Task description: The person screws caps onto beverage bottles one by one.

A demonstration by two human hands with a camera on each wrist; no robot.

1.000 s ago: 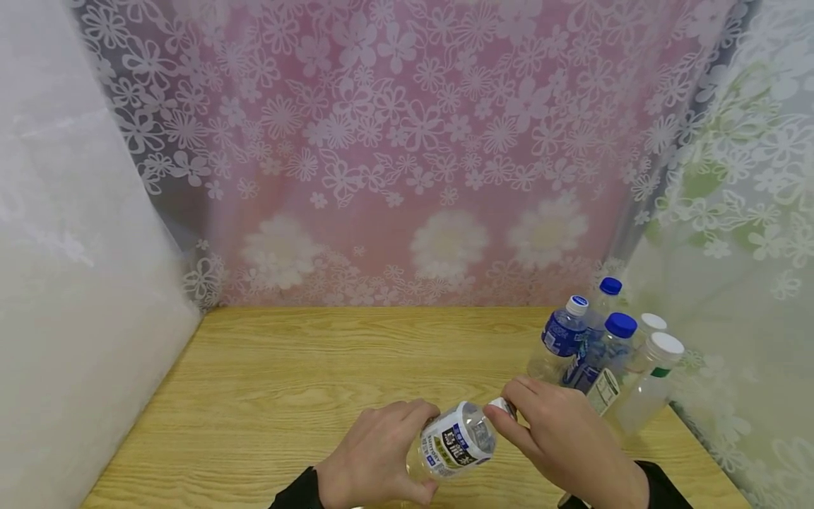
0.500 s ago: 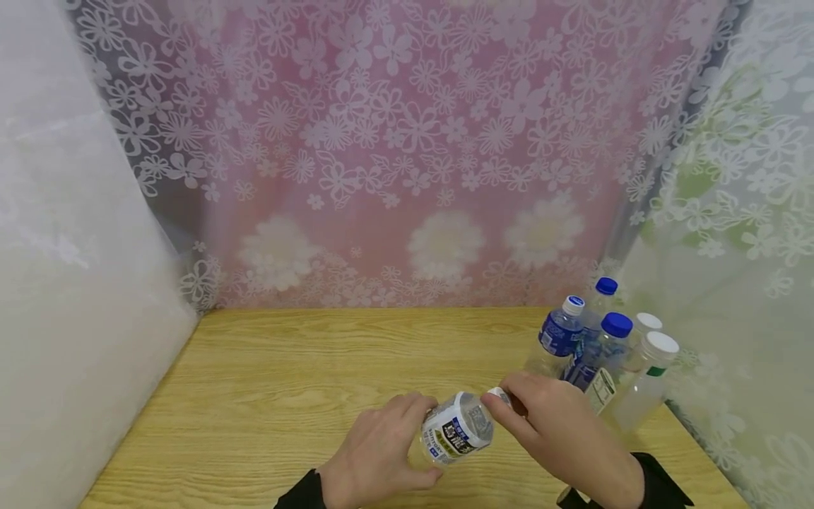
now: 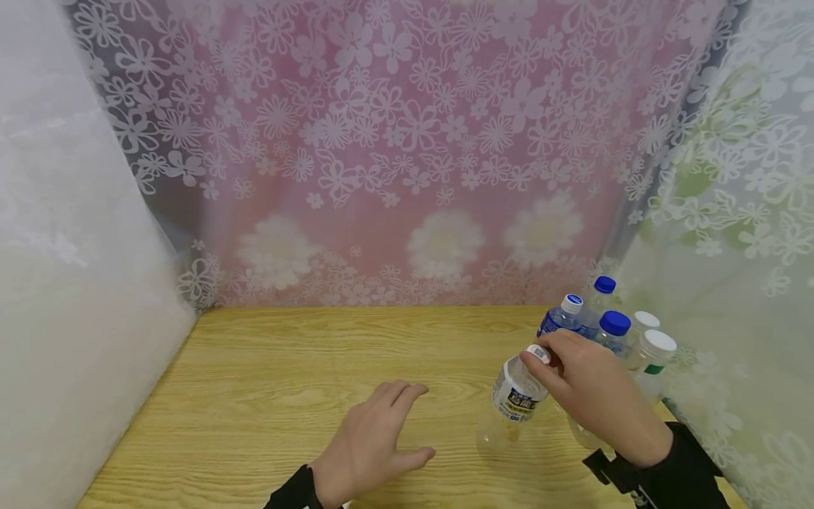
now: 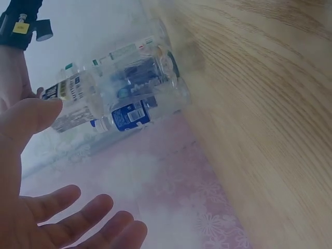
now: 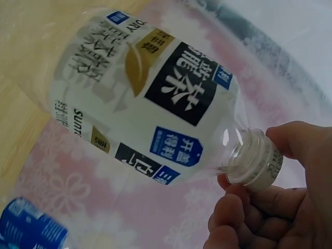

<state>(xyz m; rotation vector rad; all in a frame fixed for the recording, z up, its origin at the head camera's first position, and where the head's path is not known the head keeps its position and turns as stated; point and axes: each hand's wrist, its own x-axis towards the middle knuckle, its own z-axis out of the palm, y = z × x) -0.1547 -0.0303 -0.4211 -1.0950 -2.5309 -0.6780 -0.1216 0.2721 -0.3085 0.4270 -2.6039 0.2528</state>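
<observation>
A clear plastic bottle (image 3: pixel 518 396) with a white, black and gold label hangs from my right hand (image 3: pixel 600 389), tilted with its top toward the right. The thumb and curled fingers pinch its white cap (image 5: pixel 262 168), which sits on the neck. Whether the bottle's base touches the table is hard to tell in the head view. My left hand (image 3: pixel 372 442) is apart from the bottle, to its left, with the thumb spread from the extended fingers and nothing held. In the left wrist view, those fingers (image 4: pixel 93 218) are seen low in the picture.
Several other bottles stand grouped at the table's right side, among them a blue-labelled bottle (image 3: pixel 559 319), one with a blue cap (image 3: pixel 615 323) and one with a white cap (image 3: pixel 658 343). The wooden table (image 3: pixel 286 367) meets a pink flowered curtain (image 3: pixel 407 177) behind.
My left hand has let go of the bottle. My right hand has moved right and away from me, carrying the bottle by its cap toward the group, and it hangs more upright.
</observation>
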